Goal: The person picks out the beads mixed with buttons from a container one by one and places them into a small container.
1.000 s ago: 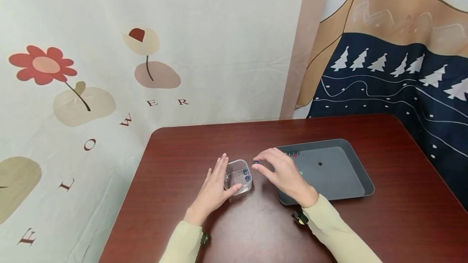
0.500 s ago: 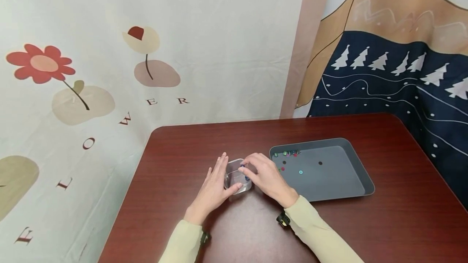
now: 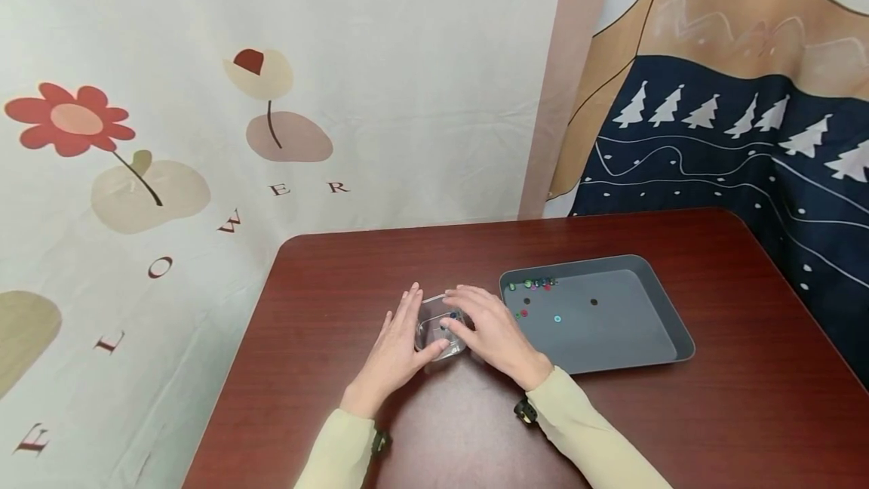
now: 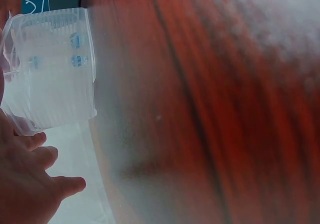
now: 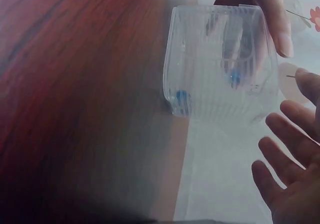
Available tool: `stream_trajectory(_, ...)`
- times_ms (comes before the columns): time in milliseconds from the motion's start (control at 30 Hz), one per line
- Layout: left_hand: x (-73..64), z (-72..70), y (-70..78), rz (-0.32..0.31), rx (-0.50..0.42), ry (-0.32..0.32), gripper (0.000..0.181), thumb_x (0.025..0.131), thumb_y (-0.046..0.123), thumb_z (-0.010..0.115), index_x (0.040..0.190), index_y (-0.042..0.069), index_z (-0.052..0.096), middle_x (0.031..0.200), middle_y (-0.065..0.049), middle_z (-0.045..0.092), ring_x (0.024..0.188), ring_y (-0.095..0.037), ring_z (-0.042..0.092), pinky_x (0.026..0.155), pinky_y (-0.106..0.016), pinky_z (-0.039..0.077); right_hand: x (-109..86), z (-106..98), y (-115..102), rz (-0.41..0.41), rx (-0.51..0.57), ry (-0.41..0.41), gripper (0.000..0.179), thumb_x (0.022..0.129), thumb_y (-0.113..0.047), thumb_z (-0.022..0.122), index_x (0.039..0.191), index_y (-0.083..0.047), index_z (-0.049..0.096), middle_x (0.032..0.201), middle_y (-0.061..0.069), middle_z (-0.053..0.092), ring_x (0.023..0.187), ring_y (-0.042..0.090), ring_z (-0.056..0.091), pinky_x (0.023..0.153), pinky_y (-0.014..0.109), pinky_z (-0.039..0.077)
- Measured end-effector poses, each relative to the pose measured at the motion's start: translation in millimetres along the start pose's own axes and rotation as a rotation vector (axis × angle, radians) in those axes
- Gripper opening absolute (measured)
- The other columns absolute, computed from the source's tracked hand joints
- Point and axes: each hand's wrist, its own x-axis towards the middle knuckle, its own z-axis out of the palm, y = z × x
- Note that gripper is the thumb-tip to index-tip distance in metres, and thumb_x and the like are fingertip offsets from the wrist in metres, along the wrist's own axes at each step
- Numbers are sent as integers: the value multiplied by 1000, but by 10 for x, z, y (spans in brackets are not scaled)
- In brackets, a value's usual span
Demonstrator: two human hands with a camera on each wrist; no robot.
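A small clear plastic container (image 3: 453,351) stands on the table between both hands. My left hand (image 3: 392,357) rests along its left side, fingers straight and thumb spread at the near rim. Three small round blue pieces, button-like (image 4: 76,61), show through the container wall (image 4: 50,97) in the left wrist view. Over the right part of the rim is my right hand (image 3: 494,334), its thumb and fingers apart with nothing between them. In the right wrist view its fingers (image 5: 287,139) are spread beside the container.
A grey tray (image 3: 631,338) lies to the right of the container. Small coloured round pieces (image 3: 543,283) cluster in its far left corner, and a light blue one (image 3: 557,318) and dark ones lie further in. Printed cloth (image 3: 434,96) hangs behind the table.
The right hand has come left from beside the tray to over the container. Its thumb and fingers have parted, letting go of the blue piece into the container. The left hand stays put.
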Motion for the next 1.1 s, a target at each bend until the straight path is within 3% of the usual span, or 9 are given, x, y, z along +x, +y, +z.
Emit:
stream_trajectory(133, 4, 8, -5, 4, 0, 9, 100, 94, 55, 70, 163, -1, 23, 172, -12, 19, 156, -37, 20, 119, -67, 23, -45, -110, 13, 37, -9, 6, 48, 98, -35, 72, 138, -9, 67, 148, 8, 59, 144, 32, 47, 112, 63, 39)
stream_trajectory(300, 9, 16, -14, -6, 0, 14, 100, 94, 54, 71, 163, 0, 23, 172, -12, 19, 156, -39, 22, 120, -67, 22, -101, -293, 42, 58, -67, 14, 62, 99, -44, 68, 151, -13, 55, 160, 7, 46, 153, 30, 32, 118, 65, 28)
stream_trajectory(533, 14, 13, -16, -23, -5, 11, 101, 93, 53, 72, 163, 1, 23, 172, -12, 19, 156, -37, 20, 121, -66, 21, -196, -514, 202, 146, -160, -60, 71, 101, -58, 57, 161, -24, 41, 169, 1, 30, 158, 29, 17, 119, 70, 18)
stream_trajectory(800, 18, 12, -7, -16, -2, 12, 100, 93, 53, 72, 163, 0, 24, 171, -13, 21, 156, -38, 21, 121, -65, 21, -268, -795, 415, 199, -233, -129, 74, 100, -59, 58, 161, -24, 40, 170, 5, 27, 157, 38, 16, 118, 74, 16)
stream_trajectory(1100, 11, 23, -19, -12, 10, 16, 99, 93, 54, 71, 162, 0, 25, 171, -12, 21, 156, -38, 22, 120, -65, 22, -194, -1064, 595, 214, -280, -194, 77, 99, -62, 57, 162, -23, 38, 169, 8, 29, 156, 39, 19, 119, 72, 16)
